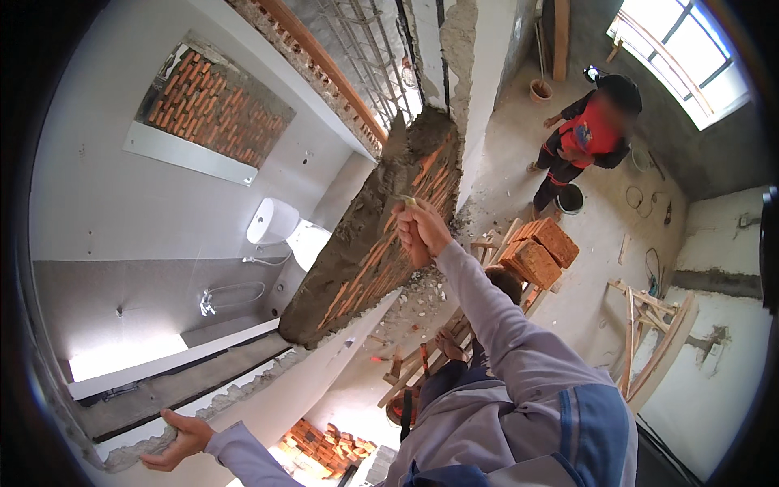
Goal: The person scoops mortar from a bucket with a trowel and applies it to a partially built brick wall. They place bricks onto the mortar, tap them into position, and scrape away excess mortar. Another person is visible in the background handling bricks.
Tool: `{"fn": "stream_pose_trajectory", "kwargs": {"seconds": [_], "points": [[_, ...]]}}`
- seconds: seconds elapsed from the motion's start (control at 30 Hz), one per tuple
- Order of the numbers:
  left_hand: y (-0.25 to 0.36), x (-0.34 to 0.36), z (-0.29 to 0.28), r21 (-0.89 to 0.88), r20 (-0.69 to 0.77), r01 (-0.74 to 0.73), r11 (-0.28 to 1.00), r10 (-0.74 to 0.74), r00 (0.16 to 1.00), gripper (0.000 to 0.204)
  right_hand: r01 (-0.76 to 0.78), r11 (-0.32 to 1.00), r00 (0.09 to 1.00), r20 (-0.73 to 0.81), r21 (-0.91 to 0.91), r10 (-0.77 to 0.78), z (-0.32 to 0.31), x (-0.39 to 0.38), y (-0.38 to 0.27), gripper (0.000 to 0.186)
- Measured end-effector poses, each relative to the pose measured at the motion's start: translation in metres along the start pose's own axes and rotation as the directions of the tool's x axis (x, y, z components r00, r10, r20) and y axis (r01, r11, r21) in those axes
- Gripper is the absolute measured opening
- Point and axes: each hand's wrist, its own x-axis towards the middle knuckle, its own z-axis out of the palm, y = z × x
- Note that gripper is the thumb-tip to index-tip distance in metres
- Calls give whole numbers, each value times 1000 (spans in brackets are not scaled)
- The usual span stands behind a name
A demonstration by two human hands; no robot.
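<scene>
My right hand [420,231] is closed round the handle of a trowel [394,143], raised over a narrow strip of brickwork [385,264] that is coated in rough grey mortar, with rows of orange brick showing through. The trowel's blade points away from me, toward the far end of the strip. At the lower left, my left hand [182,442] grips the chipped edge of a plastered wall [126,456]. Below it to the left of the brickwork is a bathroom with a washbasin [272,221], a shower hose and a mirror [174,154].
A stack of bricks [540,247] rests on wooden planks right of me, with someone's dark head [505,282] partly behind my arm. A person in red [592,130] stands below by a bucket [570,200]. A wooden trestle [649,316] is at right, loose bricks [316,442] at bottom.
</scene>
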Motion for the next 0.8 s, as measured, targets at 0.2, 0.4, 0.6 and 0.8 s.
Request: {"fn": "stream_pose_trajectory", "kwargs": {"seconds": [0.2, 0.4, 0.6, 0.8], "points": [[-3, -1, 0, -24, 8, 13, 1000, -13, 1000, 92, 69, 986, 950, -291, -152, -111, -37, -10, 3, 22], [3, -1, 2, -33, 25, 57, 998, -56, 998, 92, -21, 975, 955, -292, -222, -46, -55, 9, 43, 35], [1, 0, -1, 7, 41, 63, 998, -63, 997, 92, -90, 895, 974, -226, -437, -12, -41, -50, 38, 35], [3, -4, 3, -41, 34, 73, 997, -71, 997, 91, 9, -155, 958, 53, -988, -280, -93, -23, -72, 39]]}}
